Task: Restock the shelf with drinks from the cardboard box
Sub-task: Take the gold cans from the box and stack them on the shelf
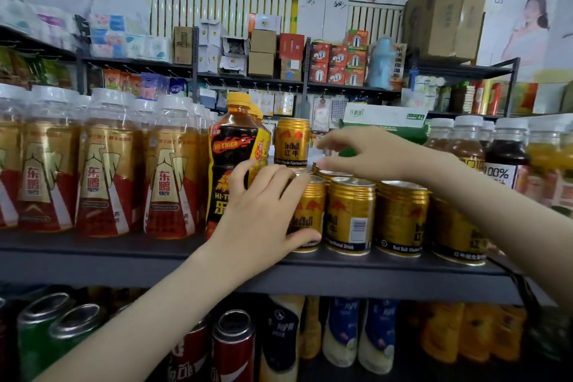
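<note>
A dark metal shelf (124, 257) spans the near view at chest height, and well beyond it a far rack carries small boxed goods and a brown carton (443, 15) on its top right. On the left of the near shelf stand rows of red-and-gold bottles (105, 164) with clear caps; at the right end are juice bottles (505, 152) with white caps. Just right of the red-and-gold rows is a black Hi-Tiger bottle (231, 170) with a yellow cap. Between it and the juice sit the gold Red Bull cans (350, 214), a front row along the shelf edge with more behind, and one upper can (292, 143) standing on top of the rear ones. The left hand (263, 211) grasps the leftmost front can (310, 211), fingers over its rim, thumb low on its face. The right hand (366, 155) reaches left above the rear can tops, fingers bent; whether it holds anything cannot be told.
</note>
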### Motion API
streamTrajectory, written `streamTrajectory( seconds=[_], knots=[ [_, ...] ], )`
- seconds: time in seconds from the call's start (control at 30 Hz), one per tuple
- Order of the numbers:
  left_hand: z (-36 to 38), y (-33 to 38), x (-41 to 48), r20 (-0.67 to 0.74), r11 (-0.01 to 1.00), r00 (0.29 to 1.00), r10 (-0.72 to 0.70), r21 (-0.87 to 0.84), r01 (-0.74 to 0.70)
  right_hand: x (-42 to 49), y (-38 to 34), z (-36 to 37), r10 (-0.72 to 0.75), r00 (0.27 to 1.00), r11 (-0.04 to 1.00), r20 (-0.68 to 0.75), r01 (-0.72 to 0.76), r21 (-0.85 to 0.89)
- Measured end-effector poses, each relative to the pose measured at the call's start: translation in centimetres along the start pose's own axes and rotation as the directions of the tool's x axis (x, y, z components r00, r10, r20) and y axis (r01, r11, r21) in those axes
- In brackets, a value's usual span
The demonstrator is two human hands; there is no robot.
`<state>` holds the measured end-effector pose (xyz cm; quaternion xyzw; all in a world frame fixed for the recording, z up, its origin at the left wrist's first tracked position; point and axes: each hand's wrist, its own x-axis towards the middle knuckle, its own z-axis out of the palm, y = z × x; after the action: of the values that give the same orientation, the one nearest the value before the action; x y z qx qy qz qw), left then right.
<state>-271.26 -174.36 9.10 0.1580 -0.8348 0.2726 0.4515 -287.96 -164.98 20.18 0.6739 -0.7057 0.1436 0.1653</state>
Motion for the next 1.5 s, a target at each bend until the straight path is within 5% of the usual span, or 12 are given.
streamTrajectory(
  seconds=[0.2, 0.63, 0.93, 1.1, 1.23, 1.4, 1.5],
  knots=[
    [-0.7, -0.7, 0.5, 0.029, 0.999, 1.0, 0.005, 0.035, -0.006, -4.4, 1.1, 0.5, 0.01, 0.977, 0.998, 0.211, 0.004, -0.069],
    [-1.0, -1.1, 0.0, 0.056, 0.998, 0.997, -0.061, 0.023, 0.059, -5.5, 0.2, 1.5, 0.036, 0.996, 0.994, 0.084, -0.027, -0.109],
    [-2.3, 1.4, -0.8, 0.135, 0.987, 0.978, -0.157, 0.052, 0.151, -6.5, 0.0, 1.9, 0.041, 0.992, 0.998, 0.119, -0.034, -0.062],
    [-3.0, 5.1, -2.4, 0.081, 0.966, 0.963, -0.258, 0.004, 0.259, -9.0, 0.1, 3.9, -0.067, 0.991, 0.986, -0.115, 0.048, -0.159],
    [-4.2, 9.1, -7.6, 0.041, 0.95, 0.953, -0.299, -0.075, 0.302, -14.1, -2.0, 8.7, -0.209, 0.925, 0.978, -0.317, 0.205, -0.046],
    [-7.3, 12.6, -18.1, 0.176, 0.926, 0.924, -0.34, -0.107, 0.362, -19.5, -7.8, 15.6, -0.318, 0.88, 0.923, -0.353, 0.372, 0.096],
    [-9.9, 13.7, -25.6, 0.315, 0.883, 0.847, -0.428, -0.053, 0.466, -22.0, -13.0, 20.5, -0.402, 0.871, 0.85, -0.284, 0.47, 0.237]
  ],
)
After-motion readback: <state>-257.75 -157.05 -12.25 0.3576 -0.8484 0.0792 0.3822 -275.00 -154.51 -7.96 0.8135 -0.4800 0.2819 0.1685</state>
